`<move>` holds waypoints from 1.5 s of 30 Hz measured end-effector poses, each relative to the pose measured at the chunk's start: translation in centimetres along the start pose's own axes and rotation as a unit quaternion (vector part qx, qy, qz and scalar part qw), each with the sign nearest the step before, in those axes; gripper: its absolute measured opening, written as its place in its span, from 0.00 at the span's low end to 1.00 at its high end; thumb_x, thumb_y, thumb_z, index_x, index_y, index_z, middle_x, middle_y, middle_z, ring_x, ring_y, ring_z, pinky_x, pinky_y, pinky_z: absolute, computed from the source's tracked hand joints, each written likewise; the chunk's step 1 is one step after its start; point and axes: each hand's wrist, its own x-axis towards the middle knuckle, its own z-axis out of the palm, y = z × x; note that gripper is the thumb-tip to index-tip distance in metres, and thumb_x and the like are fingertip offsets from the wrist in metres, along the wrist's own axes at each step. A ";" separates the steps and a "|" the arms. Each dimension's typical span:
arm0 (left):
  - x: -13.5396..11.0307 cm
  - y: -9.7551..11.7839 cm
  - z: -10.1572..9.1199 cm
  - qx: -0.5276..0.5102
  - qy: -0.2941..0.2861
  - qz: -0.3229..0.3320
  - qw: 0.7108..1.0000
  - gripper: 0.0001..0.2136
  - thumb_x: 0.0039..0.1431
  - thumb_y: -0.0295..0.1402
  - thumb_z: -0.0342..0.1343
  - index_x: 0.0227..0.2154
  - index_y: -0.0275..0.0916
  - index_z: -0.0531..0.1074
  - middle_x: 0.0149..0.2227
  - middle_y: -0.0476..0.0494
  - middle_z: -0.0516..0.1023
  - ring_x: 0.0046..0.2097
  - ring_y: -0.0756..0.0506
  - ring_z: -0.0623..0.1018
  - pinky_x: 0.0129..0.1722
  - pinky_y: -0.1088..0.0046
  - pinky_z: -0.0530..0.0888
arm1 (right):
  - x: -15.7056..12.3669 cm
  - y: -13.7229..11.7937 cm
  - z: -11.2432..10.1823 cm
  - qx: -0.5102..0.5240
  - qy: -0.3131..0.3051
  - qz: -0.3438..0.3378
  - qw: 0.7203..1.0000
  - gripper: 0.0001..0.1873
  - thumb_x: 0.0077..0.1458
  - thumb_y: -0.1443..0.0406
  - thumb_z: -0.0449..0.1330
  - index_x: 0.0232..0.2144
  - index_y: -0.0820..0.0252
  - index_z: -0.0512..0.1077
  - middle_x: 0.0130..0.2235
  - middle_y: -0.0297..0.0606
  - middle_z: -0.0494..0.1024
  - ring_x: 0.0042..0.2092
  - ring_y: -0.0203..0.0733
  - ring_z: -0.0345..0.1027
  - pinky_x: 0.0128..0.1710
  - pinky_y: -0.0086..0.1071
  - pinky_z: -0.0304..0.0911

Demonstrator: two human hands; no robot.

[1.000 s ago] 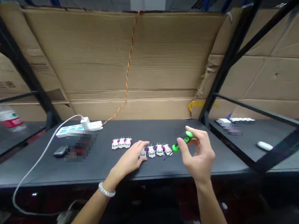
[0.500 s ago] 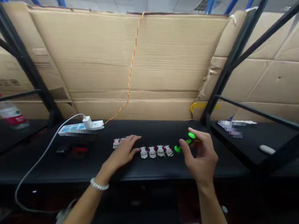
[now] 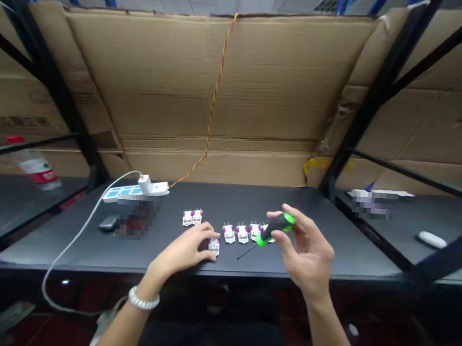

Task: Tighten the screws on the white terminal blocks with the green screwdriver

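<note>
As I monitor the black table (image 3: 252, 202) remotely, the right hand (image 3: 310, 247) and left hand (image 3: 186, 247) grasp, respectively, a screwdriver (image 3: 276, 230) whose shaft, if swung, could scrape the row of white modules (image 3: 242, 234), and a lone module (image 3: 214, 246) near the table's front edge that a loose pinch could drop.

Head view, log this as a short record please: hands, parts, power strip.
Left hand: white part between thumb and fingers
Right hand: holds green-and-black screwdriver, shaft angled down-left
Row: four similar parts, one partly behind the screwdriver
Pair: two more parts, farther back, left
Power strip: left rear, white plug in it
</note>
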 end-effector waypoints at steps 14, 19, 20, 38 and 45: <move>0.5 1.0 2.1 -0.079 -0.014 0.068 0.994 0.25 0.56 0.43 0.76 0.55 0.45 0.81 0.49 0.43 0.79 0.50 0.41 0.80 0.53 0.65 0.77 | -1.1 1.2 2.9 -0.028 -0.012 0.019 0.999 0.23 0.61 0.65 0.71 0.58 0.52 0.79 0.43 0.39 0.88 0.39 0.44 0.83 0.41 0.39 0.80; 0.9 0.5 2.5 -0.109 -0.010 0.071 0.991 0.27 0.54 0.47 0.76 0.55 0.44 0.82 0.49 0.42 0.78 0.50 0.40 0.79 0.53 0.63 0.77 | -1.3 1.3 2.7 -0.040 -0.013 0.002 0.999 0.23 0.61 0.65 0.71 0.58 0.51 0.79 0.44 0.38 0.88 0.39 0.43 0.82 0.42 0.38 0.79; 0.9 0.4 2.5 -0.116 -0.010 0.071 0.991 0.27 0.54 0.47 0.76 0.54 0.43 0.82 0.49 0.42 0.78 0.49 0.40 0.79 0.53 0.63 0.77 | -1.3 1.3 2.6 -0.040 -0.010 0.000 0.999 0.23 0.61 0.66 0.71 0.59 0.51 0.79 0.44 0.38 0.88 0.39 0.43 0.82 0.42 0.37 0.79; 1.2 0.0 2.6 -0.142 -0.010 0.072 0.987 0.27 0.51 0.46 0.77 0.53 0.43 0.83 0.48 0.43 0.78 0.49 0.40 0.79 0.52 0.65 0.76 | -1.2 0.1 2.8 -0.067 -0.015 -0.079 0.995 0.25 0.59 0.69 0.72 0.58 0.53 0.79 0.42 0.38 0.85 0.38 0.42 0.79 0.36 0.34 0.75; 1.2 0.2 2.5 -0.139 -0.013 0.074 0.987 0.27 0.51 0.46 0.77 0.52 0.43 0.83 0.47 0.43 0.78 0.48 0.41 0.79 0.51 0.67 0.76 | -1.0 -0.8 2.8 -0.089 -0.016 -0.115 0.989 0.24 0.58 0.69 0.73 0.56 0.53 0.79 0.39 0.37 0.83 0.35 0.40 0.75 0.32 0.33 0.73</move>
